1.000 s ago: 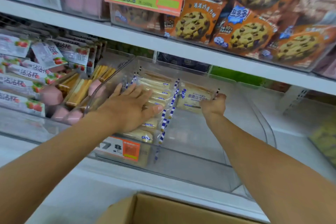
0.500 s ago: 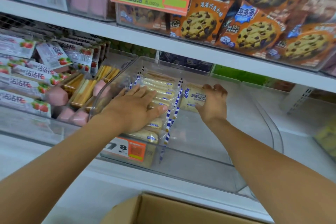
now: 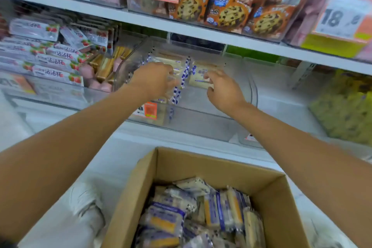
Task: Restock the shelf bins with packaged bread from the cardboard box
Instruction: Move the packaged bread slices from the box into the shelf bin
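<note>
Box: a brown open-topped cardboard box (image 3: 219, 167) sits at lower centre, heaped with packaged bread (image 3: 173, 215) in clear, blue-printed wrappers.
Hand, right: the right hand (image 3: 223, 90) is at centre right. Its fingers are relaxed and parted, fingertips touching a single bread pack (image 3: 200, 78), with no closed grasp.
Hand, left: the left hand (image 3: 155, 80) is at centre, fingers curled down onto the upright row of bread packs (image 3: 182, 70). Blur hides whether it grasps a pack or only steadies the row.
Bin: the clear plastic shelf bin (image 3: 201, 125) is on the middle shelf. The row stands along its left wall, with the single pack just beside it.
Progress: judged early, since the box is well filled.
Risk, toppling: the row may fall rightwards if the left hand lifts before neighbouring packs support it.
Risk, sliding: the single pack may skid on the smooth bin floor and spoil alignment.
Beyond: orange chocolate-chip cookie packs (image 3: 227, 12) are on the upper shelf.
</note>
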A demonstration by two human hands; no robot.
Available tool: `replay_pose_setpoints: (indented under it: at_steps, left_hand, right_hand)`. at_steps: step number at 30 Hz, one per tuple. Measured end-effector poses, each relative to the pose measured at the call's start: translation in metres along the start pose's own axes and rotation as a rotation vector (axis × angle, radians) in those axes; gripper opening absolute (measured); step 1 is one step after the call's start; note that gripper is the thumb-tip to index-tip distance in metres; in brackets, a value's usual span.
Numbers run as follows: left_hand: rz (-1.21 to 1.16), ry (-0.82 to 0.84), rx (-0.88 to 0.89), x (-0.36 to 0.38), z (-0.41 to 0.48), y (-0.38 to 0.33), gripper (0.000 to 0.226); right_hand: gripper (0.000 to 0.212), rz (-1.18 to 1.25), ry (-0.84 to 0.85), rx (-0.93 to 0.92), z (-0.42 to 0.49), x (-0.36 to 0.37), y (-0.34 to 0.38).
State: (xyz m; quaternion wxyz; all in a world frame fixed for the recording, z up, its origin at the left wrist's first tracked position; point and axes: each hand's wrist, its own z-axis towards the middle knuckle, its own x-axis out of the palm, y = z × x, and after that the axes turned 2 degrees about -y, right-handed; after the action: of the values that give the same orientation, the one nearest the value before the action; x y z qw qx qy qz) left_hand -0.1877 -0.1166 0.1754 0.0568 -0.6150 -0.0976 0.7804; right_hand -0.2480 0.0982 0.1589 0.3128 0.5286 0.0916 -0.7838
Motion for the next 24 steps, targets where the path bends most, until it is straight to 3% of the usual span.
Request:
replay_pose_setpoints:
  at_steps: [3,5,8,12,16,20,22,24]
  left_hand:
    - [-0.136,-0.088,0.001,0.006,-0.048,-0.036,0.020]
    - [-0.199,-0.051,0.010,0.024,-0.087,-0.054,0.012]
    - [-0.255,0.193,0.020,0.067,-0.143,-0.074,0.020]
    - [-0.264,0.500,0.032,0.129,-0.197,-0.082,0.023]
    - [-0.341,0.674,0.027,0.172,-0.218,-0.080,0.024]
    - [-0.368,0.731,0.040,0.188,-0.214,-0.092,0.027]
    - [-0.424,0.724,-0.006,0.194,-0.214,-0.099,0.025]
    - [-0.492,0.718,-0.057,0.199,-0.215,-0.104,0.023]
  right_hand:
    - [0.031,0.041,-0.072,-0.063,-0.057,-0.030,0.009]
    - [0.028,0.114,-0.031,-0.047,-0.104,-0.035,0.005]
    - [0.023,0.187,0.204,0.060,-0.180,-0.016,-0.022]
    - [0.027,0.265,0.600,0.369,-0.268,0.021,-0.076]
    - [0.036,0.286,0.747,0.607,-0.314,0.055,-0.117]
    - [0.060,0.254,0.883,0.666,-0.326,0.086,-0.132]
    - [0.047,0.234,0.914,0.629,-0.323,0.095,-0.135]
    - [0.017,0.208,0.861,0.577,-0.316,0.095,-0.137]
